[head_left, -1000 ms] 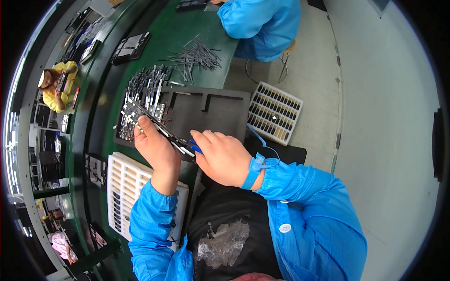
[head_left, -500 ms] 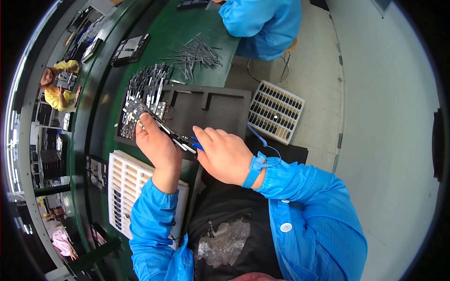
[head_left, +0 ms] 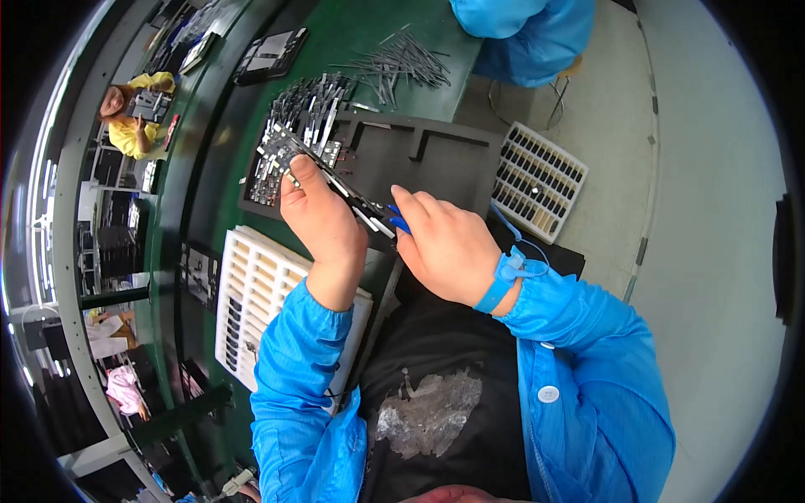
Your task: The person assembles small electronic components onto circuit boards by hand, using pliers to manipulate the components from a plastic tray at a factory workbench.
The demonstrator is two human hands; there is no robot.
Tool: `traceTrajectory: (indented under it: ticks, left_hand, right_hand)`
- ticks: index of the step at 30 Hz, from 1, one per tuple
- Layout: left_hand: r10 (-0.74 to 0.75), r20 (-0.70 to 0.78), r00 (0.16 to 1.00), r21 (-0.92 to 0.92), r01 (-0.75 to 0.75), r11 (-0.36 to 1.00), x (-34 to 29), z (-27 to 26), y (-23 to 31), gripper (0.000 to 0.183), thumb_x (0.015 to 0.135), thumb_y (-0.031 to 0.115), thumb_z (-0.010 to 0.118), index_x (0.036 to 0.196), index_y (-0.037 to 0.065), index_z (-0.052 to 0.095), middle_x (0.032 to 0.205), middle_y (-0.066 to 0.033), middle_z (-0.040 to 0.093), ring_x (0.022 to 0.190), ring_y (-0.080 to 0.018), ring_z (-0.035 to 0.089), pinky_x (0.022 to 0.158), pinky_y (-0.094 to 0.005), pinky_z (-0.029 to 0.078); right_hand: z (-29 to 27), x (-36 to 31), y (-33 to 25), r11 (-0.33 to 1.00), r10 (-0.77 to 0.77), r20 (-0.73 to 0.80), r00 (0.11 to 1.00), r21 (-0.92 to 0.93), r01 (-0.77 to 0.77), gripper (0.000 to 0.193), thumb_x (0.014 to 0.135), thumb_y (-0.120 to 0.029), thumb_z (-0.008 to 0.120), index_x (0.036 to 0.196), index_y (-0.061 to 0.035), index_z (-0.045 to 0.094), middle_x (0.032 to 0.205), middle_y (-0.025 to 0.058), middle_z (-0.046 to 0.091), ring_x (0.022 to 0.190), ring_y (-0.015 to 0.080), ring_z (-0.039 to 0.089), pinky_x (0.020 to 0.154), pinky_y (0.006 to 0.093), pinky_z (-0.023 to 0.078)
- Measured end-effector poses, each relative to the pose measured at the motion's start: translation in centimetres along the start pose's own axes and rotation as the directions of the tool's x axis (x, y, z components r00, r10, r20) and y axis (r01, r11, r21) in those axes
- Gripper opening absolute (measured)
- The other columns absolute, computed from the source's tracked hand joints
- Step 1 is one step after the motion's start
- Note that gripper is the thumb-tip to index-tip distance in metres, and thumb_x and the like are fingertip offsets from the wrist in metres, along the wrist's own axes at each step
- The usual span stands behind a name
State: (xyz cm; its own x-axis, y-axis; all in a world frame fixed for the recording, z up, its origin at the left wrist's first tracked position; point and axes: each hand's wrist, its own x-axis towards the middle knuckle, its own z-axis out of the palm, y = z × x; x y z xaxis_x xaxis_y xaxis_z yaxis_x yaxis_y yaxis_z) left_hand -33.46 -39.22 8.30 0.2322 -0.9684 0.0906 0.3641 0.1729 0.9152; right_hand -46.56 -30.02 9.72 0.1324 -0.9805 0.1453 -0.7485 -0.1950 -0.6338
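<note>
My left hand (head_left: 323, 210) grips a bundle of thin circuit boards with black and white strips (head_left: 359, 204), thumb on top. The bundle slants down toward my right hand (head_left: 449, 245). Closed fingers of the right hand hold a blue two-pronged hand tool (head_left: 400, 225) at the bundle's lower end; its exact kind is mostly hidden. A blue wrist strap (head_left: 501, 283) with a cord sits on my right wrist. Just beyond the left hand lie many similar board strips (head_left: 312, 107) in one part of a black compartment tray (head_left: 453, 130).
A white slotted tray (head_left: 235, 285) stands on the green bench left of my forearm. Another slotted tray (head_left: 579, 172), filled with black pieces, is at the right. Dark thin strips (head_left: 402, 65) lie in a loose pile farther off. A co-worker's blue sleeve (head_left: 528, 33) is at the top.
The whole view has shifted, so bench, trays and hands appear farther right and slightly higher. Both hands keep their hold, with little visible movement relative to each other.
</note>
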Motion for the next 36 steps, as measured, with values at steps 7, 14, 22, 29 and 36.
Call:
traceTrajectory:
  ticks: [7,14,22,29,36]
  left_hand:
    - [-0.021,0.047,0.999,0.010,0.020,1.000,0.1,-0.3,-0.1,0.029,0.104,0.030,0.050,0.098,0.004,0.059,0.089,-0.0046,0.068,0.074,-0.0100,0.062,0.066,-0.0244,0.050]
    - [-0.135,0.056,0.989,-0.033,0.137,0.990,0.3,-0.6,-0.1,0.032,0.104,0.034,0.049,0.090,0.007,0.057,0.072,0.0003,0.059,0.058,-0.0074,0.053,0.052,-0.0223,0.042]
    - [-0.363,0.128,0.923,-0.028,0.369,0.929,0.2,-0.2,1.1,0.038,0.102,0.043,0.050,0.077,0.015,0.044,0.054,0.0046,0.039,0.041,-0.0062,0.034,0.037,-0.0243,0.025]
    - [-0.368,0.158,0.916,0.000,0.373,0.928,-0.3,0.4,1.7,0.040,0.103,0.043,0.047,0.075,0.015,0.043,0.052,0.0043,0.036,0.040,-0.0068,0.034,0.036,-0.0241,0.026]
    - [-0.306,0.170,0.937,0.048,0.302,0.952,-0.5,0.0,2.0,0.038,0.103,0.043,0.049,0.080,0.012,0.049,0.055,0.0022,0.045,0.041,-0.0077,0.040,0.037,-0.0234,0.031]
  right_hand:
    - [-0.3,0.0,0.1,1.000,-0.006,0.031,0.999,0.021,0.005,0.042,0.088,-0.015,0.060,0.125,0.0036,0.052,0.099,0.0183,0.063,0.083,0.0375,0.064,0.070,0.0447,0.053]
    - [-0.7,0.0,0.2,0.976,0.012,0.110,0.994,0.214,-0.036,0.031,0.090,-0.015,0.058,0.118,0.0001,0.056,0.093,0.0203,0.065,0.081,0.0409,0.063,0.070,0.0467,0.051]
    - [-1.3,0.4,0.7,0.824,-0.036,0.339,0.940,0.542,-0.164,0.025,0.094,-0.014,0.052,0.114,0.0007,0.058,0.083,0.0180,0.063,0.071,0.0335,0.060,0.065,0.0389,0.048]
    - [-0.9,0.1,1.5,0.493,-0.007,0.595,0.804,0.701,-0.515,0.029,0.098,-0.011,0.050,0.124,-0.0001,0.057,0.076,0.0029,0.058,0.071,0.0097,0.056,0.064,0.0281,0.047]
    - [-1.8,0.0,1.3,0.798,-0.065,0.350,0.934,0.580,-0.162,0.033,0.095,-0.012,0.052,0.124,0.0020,0.056,0.090,0.0141,0.065,0.077,0.0259,0.064,0.072,0.0338,0.051]
